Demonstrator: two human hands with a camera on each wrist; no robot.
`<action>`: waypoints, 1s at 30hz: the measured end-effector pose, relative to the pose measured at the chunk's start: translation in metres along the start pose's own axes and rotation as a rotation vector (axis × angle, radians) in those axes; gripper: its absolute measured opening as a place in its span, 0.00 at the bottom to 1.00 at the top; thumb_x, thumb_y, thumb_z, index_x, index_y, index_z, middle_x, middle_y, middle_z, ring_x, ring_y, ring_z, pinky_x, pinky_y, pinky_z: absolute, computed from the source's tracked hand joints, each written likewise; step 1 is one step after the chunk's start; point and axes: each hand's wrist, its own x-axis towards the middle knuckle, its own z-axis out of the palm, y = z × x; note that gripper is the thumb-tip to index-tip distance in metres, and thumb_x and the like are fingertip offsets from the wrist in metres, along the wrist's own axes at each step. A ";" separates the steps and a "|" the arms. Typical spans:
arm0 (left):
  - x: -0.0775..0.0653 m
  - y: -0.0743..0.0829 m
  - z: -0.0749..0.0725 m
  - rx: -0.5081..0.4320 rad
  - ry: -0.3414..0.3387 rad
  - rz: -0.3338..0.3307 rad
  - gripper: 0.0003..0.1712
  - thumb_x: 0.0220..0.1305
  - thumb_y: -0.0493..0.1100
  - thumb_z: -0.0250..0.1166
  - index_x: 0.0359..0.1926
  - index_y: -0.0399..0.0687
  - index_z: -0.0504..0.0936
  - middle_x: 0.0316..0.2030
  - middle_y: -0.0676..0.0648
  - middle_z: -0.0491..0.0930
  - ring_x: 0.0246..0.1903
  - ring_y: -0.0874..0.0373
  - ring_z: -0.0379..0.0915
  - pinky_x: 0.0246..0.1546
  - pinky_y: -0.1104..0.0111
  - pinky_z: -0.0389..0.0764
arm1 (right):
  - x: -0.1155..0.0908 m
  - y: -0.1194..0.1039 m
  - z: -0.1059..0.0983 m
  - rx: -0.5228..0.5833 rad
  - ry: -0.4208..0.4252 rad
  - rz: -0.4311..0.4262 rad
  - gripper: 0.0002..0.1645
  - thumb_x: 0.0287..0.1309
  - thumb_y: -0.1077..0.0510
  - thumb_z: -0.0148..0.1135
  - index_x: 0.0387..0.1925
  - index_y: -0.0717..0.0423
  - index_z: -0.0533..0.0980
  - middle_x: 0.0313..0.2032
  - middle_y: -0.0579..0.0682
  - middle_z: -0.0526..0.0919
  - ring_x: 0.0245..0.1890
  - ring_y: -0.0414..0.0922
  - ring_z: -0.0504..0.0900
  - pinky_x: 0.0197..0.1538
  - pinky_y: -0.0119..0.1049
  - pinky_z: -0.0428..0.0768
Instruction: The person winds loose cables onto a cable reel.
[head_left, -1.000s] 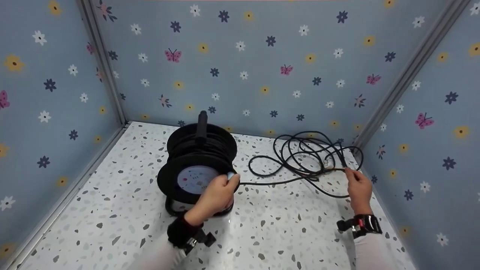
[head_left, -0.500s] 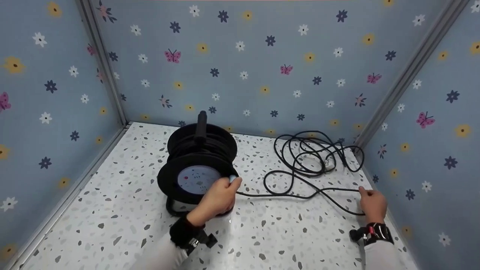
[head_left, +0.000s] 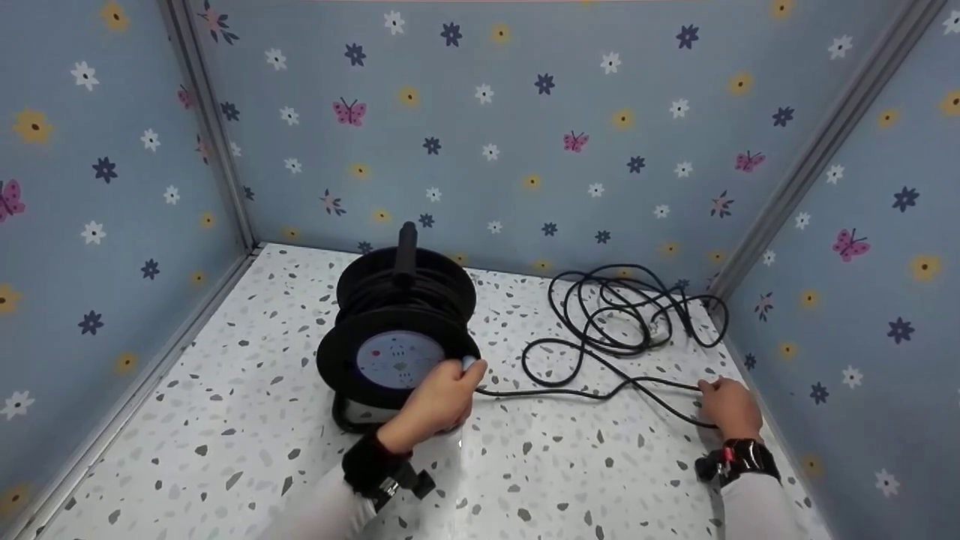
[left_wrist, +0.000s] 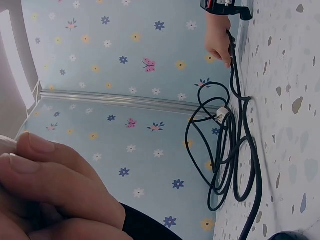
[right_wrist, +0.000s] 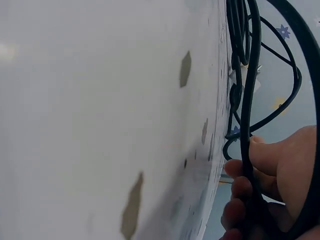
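Note:
A black cable reel (head_left: 352,349) with a pale round socket face stands upright on the speckled tabletop, left of centre. My left hand (head_left: 439,397) curls round a light-tipped knob (head_left: 469,363) at the right edge of the reel's face. In the left wrist view, the fingers (left_wrist: 55,175) hide most of that knob. From the reel's right side, black cable (head_left: 551,392) runs out across the table. My right hand (head_left: 731,409) pinches this cable at the right, with thumb (right_wrist: 265,152) and fingers around it in the right wrist view.
Loose loops of cable (head_left: 592,334) lie in a tangle at the back right, near the corner. A white plug (left_wrist: 221,115) sits among them. Flower-patterned panels (head_left: 517,157) enclose the table at the back and both sides. A black grip (head_left: 405,255) rises above the reel.
My right hand has moved from the coil toward the front right, drawing a stretch of cable nearer, then slightly back left. My left hand stays at the knob, almost unmoved.

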 end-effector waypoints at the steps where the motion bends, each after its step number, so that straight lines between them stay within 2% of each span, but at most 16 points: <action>1: 0.000 0.000 0.000 0.002 0.001 -0.001 0.35 0.85 0.58 0.55 0.15 0.54 0.71 0.08 0.56 0.67 0.07 0.63 0.62 0.11 0.71 0.64 | 0.000 -0.001 0.000 0.007 0.004 -0.008 0.30 0.85 0.45 0.54 0.55 0.71 0.83 0.48 0.69 0.88 0.42 0.62 0.87 0.41 0.56 0.83; 5: 0.000 0.000 0.001 0.024 0.012 0.004 0.35 0.85 0.58 0.55 0.15 0.53 0.72 0.08 0.56 0.68 0.07 0.63 0.62 0.12 0.70 0.65 | -0.003 -0.008 -0.002 0.065 0.041 -0.022 0.36 0.85 0.41 0.53 0.59 0.74 0.81 0.51 0.71 0.88 0.47 0.67 0.87 0.48 0.62 0.83; 8: -0.001 0.000 0.001 0.039 0.016 0.007 0.35 0.85 0.57 0.55 0.14 0.53 0.72 0.07 0.56 0.68 0.07 0.63 0.63 0.12 0.70 0.65 | -0.008 -0.017 -0.006 0.122 0.101 -0.005 0.42 0.86 0.35 0.48 0.62 0.73 0.81 0.54 0.72 0.87 0.50 0.69 0.86 0.51 0.63 0.82; 10: -0.001 0.000 0.001 0.033 0.017 0.008 0.36 0.85 0.56 0.56 0.14 0.53 0.72 0.07 0.56 0.68 0.07 0.63 0.62 0.12 0.70 0.65 | -0.011 -0.026 -0.010 0.177 0.186 -0.002 0.44 0.86 0.33 0.46 0.61 0.72 0.82 0.52 0.72 0.88 0.48 0.71 0.86 0.51 0.64 0.81; 13: -0.001 0.001 0.001 0.015 0.018 0.008 0.36 0.85 0.56 0.57 0.13 0.54 0.70 0.06 0.56 0.67 0.06 0.63 0.61 0.11 0.70 0.64 | -0.019 -0.046 -0.015 0.284 0.379 -0.042 0.43 0.88 0.34 0.46 0.56 0.72 0.84 0.49 0.73 0.86 0.48 0.71 0.83 0.53 0.65 0.77; 15: -0.001 0.001 0.000 0.011 0.019 0.005 0.36 0.85 0.57 0.57 0.14 0.54 0.70 0.07 0.56 0.67 0.06 0.63 0.60 0.11 0.70 0.63 | -0.024 -0.063 -0.017 0.369 0.530 -0.118 0.38 0.88 0.38 0.50 0.51 0.72 0.84 0.48 0.73 0.83 0.49 0.70 0.80 0.55 0.65 0.75; 18: -0.001 0.001 0.000 0.034 0.019 0.001 0.35 0.85 0.59 0.57 0.15 0.54 0.71 0.07 0.56 0.68 0.07 0.63 0.61 0.12 0.70 0.65 | -0.033 -0.091 -0.016 0.449 0.710 -0.308 0.28 0.87 0.47 0.57 0.48 0.72 0.81 0.48 0.70 0.77 0.48 0.67 0.76 0.54 0.58 0.72; 19: -0.001 0.001 0.000 0.038 0.015 -0.004 0.35 0.85 0.59 0.56 0.15 0.54 0.72 0.07 0.56 0.68 0.07 0.63 0.62 0.12 0.70 0.66 | -0.037 -0.101 -0.015 0.451 0.758 -0.389 0.24 0.86 0.51 0.59 0.46 0.72 0.81 0.47 0.69 0.77 0.47 0.65 0.76 0.52 0.53 0.72; 21: -0.001 0.001 0.000 0.044 0.011 -0.002 0.35 0.85 0.59 0.56 0.15 0.54 0.72 0.08 0.56 0.69 0.07 0.63 0.62 0.13 0.70 0.66 | -0.045 -0.120 -0.013 0.428 0.790 -0.571 0.15 0.82 0.58 0.64 0.45 0.70 0.82 0.45 0.67 0.78 0.43 0.61 0.76 0.49 0.45 0.72; 23: -0.001 0.001 0.000 0.036 0.007 -0.002 0.35 0.85 0.59 0.56 0.15 0.54 0.72 0.08 0.56 0.68 0.07 0.63 0.62 0.12 0.70 0.66 | -0.055 -0.138 -0.009 0.380 0.738 -0.747 0.07 0.76 0.64 0.67 0.43 0.67 0.82 0.42 0.62 0.80 0.40 0.56 0.78 0.46 0.38 0.73; 24: 0.000 0.001 0.000 0.030 0.005 -0.003 0.35 0.85 0.59 0.56 0.15 0.54 0.72 0.08 0.56 0.68 0.07 0.63 0.62 0.11 0.70 0.65 | -0.059 -0.147 -0.005 0.350 0.678 -0.821 0.04 0.74 0.65 0.69 0.44 0.66 0.83 0.42 0.59 0.82 0.40 0.53 0.80 0.46 0.36 0.76; 26: 0.000 0.000 0.000 0.015 0.004 -0.005 0.35 0.85 0.59 0.56 0.15 0.54 0.72 0.08 0.56 0.68 0.06 0.63 0.61 0.10 0.70 0.64 | -0.067 -0.163 0.006 0.293 0.495 -0.925 0.06 0.71 0.66 0.72 0.46 0.63 0.84 0.42 0.55 0.84 0.41 0.49 0.83 0.45 0.35 0.81; 28: 0.000 -0.001 0.000 0.009 0.003 -0.009 0.35 0.85 0.59 0.56 0.15 0.54 0.72 0.08 0.55 0.68 0.06 0.63 0.61 0.09 0.70 0.63 | -0.072 -0.176 0.022 0.227 0.299 -0.954 0.09 0.71 0.63 0.74 0.50 0.59 0.84 0.45 0.50 0.85 0.43 0.48 0.86 0.46 0.38 0.85; 30: 0.000 -0.001 0.001 0.008 -0.001 -0.011 0.35 0.85 0.59 0.56 0.15 0.54 0.72 0.08 0.56 0.68 0.06 0.63 0.61 0.09 0.70 0.63 | -0.073 -0.184 0.041 0.162 0.142 -0.934 0.13 0.72 0.60 0.76 0.53 0.58 0.84 0.49 0.49 0.85 0.47 0.49 0.87 0.49 0.44 0.87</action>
